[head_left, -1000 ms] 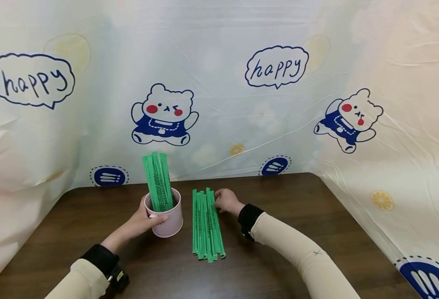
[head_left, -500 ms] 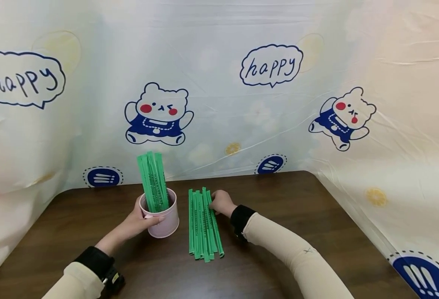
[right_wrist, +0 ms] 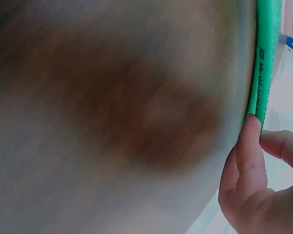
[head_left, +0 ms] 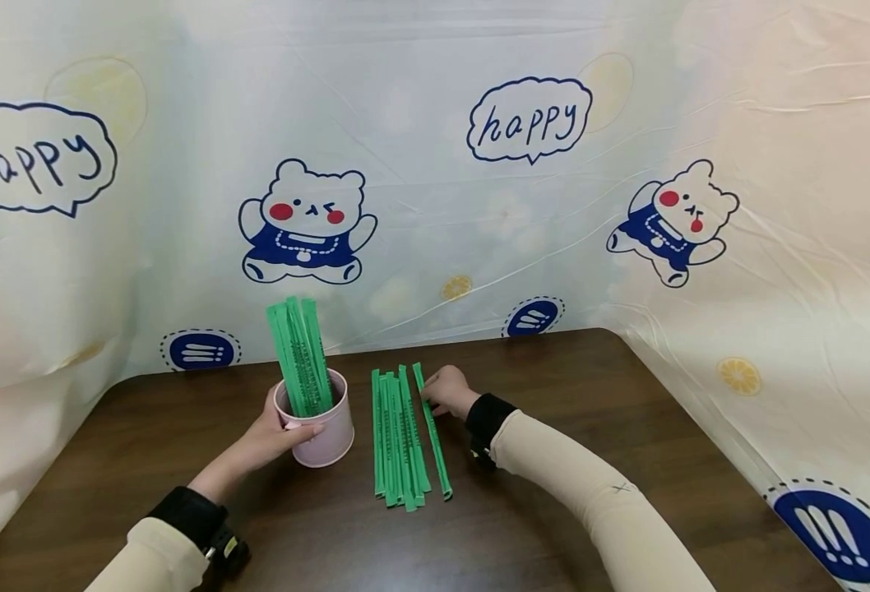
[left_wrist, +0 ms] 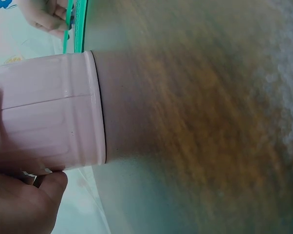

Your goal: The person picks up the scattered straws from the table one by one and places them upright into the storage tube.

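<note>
My left hand grips a pink metal pail from its left side, thumb across the front. Several green wrapped straws stand in it, leaning slightly left. To the right of the pail lies a row of green wrapped straws, side by side on the table. A single wrapped straw lies apart at the row's right. Near its far end, my right hand pinches this straw between thumb and fingers. The left wrist view shows the pail's wall and its base at the table.
The brown wooden table ends at a rounded far edge. Behind it and along both sides hangs a pale printed curtain with bears and the word happy. The head view has bare tabletop in front of the straws and to their right.
My right hand has taken hold of one straw at the row's right end and drawn it a little to the right. The left hand stays on the pail; the head view has shifted slightly.
</note>
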Motion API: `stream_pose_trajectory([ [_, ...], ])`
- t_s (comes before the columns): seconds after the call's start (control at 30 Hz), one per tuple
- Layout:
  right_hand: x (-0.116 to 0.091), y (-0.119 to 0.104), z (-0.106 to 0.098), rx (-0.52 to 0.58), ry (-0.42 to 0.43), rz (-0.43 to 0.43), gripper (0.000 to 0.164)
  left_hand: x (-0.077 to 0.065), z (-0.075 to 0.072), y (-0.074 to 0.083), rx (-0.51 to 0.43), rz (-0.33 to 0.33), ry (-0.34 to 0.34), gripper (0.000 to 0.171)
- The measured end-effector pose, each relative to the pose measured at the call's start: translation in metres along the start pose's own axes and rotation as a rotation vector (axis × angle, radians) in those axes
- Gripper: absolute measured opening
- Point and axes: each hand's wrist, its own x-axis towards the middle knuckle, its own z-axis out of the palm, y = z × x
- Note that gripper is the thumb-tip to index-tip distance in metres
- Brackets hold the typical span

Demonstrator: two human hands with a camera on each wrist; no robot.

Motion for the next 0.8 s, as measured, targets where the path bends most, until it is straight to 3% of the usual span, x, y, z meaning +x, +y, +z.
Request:
stream_pose_trajectory([
  [0.1,0.022,0.020,-0.006,0.110,0.012,0.055,0.034,-0.002,0.001,0.000,0.003,0.005,0.016,0.105],
  [0.23,-0.027,-0.064,-0.011,0.133,0.171,0.177,0.036,-0.002,0.001,-0.001,0.004,0.014,0.017,0.105],
  [0.33,-0.057,-0.111,-0.017,0.169,0.252,0.125,0.036,-0.002,0.001,-0.001,0.003,0.010,0.016,0.105],
  [0.47,-0.073,-0.154,-0.026,0.216,0.343,0.006,0.034,-0.003,0.001,-0.002,-0.002,0.005,0.008,0.105],
  [0.63,-0.061,-0.175,-0.037,0.241,0.405,-0.136,0.034,-0.003,0.001,-0.002,-0.009,0.016,0.000,0.106],
  [0.8,-0.047,-0.190,-0.045,0.238,0.406,-0.217,0.036,-0.003,-0.001,-0.002,-0.018,0.013,-0.010,0.106],
])
